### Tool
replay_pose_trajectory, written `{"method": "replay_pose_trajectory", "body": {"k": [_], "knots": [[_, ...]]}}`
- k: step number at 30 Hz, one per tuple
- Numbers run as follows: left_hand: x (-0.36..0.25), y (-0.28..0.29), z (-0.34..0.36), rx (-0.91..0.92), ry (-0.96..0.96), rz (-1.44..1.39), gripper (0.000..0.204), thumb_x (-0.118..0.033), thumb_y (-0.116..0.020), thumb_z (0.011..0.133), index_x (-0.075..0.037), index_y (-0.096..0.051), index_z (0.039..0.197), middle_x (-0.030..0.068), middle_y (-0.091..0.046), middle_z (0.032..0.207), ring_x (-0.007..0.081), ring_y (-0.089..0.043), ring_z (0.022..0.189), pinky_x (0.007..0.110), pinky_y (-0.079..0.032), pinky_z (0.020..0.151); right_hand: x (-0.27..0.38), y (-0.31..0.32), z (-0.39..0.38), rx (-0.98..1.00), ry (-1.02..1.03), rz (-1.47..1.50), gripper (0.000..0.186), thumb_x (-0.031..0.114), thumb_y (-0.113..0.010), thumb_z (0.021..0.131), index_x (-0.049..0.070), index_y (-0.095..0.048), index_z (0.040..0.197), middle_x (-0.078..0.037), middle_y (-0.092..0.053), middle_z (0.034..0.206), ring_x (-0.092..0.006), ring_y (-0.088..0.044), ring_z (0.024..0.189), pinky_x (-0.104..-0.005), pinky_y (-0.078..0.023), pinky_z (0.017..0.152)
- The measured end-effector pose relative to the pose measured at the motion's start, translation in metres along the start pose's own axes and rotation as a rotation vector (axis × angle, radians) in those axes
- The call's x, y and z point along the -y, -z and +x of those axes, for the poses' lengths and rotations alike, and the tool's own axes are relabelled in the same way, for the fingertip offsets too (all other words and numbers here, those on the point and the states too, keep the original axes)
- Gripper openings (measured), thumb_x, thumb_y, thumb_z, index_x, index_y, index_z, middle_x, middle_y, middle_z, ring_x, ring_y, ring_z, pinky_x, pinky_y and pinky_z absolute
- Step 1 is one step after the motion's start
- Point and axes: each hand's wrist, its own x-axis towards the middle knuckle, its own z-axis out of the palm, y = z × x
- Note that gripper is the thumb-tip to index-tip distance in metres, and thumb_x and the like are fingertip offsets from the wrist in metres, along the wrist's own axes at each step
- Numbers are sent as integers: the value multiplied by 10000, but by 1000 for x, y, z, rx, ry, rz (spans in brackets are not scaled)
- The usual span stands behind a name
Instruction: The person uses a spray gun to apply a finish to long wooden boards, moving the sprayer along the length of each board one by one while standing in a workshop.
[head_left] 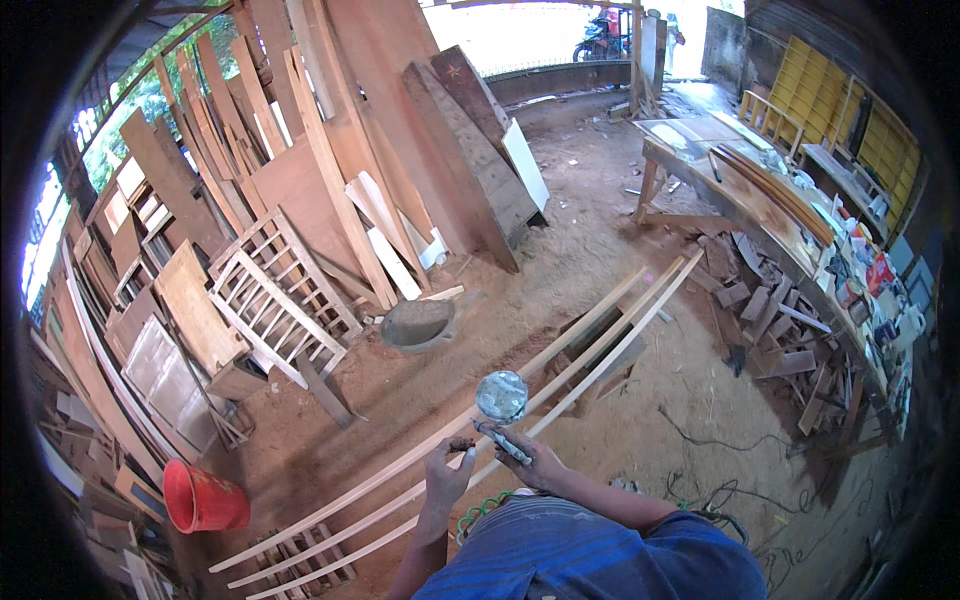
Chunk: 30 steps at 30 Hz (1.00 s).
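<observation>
one spray gun [502, 402]; red package [880, 274] illegible

Open-sided workshop, with the tabletop [770, 212] as reference. You look down on a bare, reddish-brown earth floor [590, 480] spreading leftward from the tabletop. Under and along its left edge lies a heap of wood offcuts [733, 295]; behind its right side stands a yellow compartmented frame [800, 85]. Beyond its far end, you see a low dark wall [570, 80] and a post [655, 50] before bright daylight. Across the floor to its left lean tall boards [415, 170] and a pale slatted frame [290, 299].
</observation>
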Motion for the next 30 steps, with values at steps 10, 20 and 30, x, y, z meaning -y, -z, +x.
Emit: {"method": "replay_pose_trajectory", "body": {"k": [10,20,30], "knots": [[-27,12,18,-87,-148,-5,480,-142,-828,756,-3,-621,1166,154,-665,1170,269,-640,1125,398,-501,976,-16,-9,3,28,1,27,546,192,-663,971,150,-481,1484,-175,-693,1133,-306,-697,1025,-405,-547,888],[-81,2,54,99,-263,-66,931,-195,-931,681,-19,-393,1421,173,-579,1318,267,-576,1241,409,-472,1055,-12,-17,-1,89,76,27,355,244,-672,967,113,-601,1289,-179,-697,1111,-353,-695,1006,-442,-554,875],[-86,-20,56,80,-78,-224,963,-194,-969,616,-15,-431,1394,140,-619,1263,222,-623,1163,378,-514,1000,-18,-12,-6,78,126,15,385,254,-683,965,99,-598,1307,-170,-693,1148,-361,-680,1050,-440,-544,905]]}}
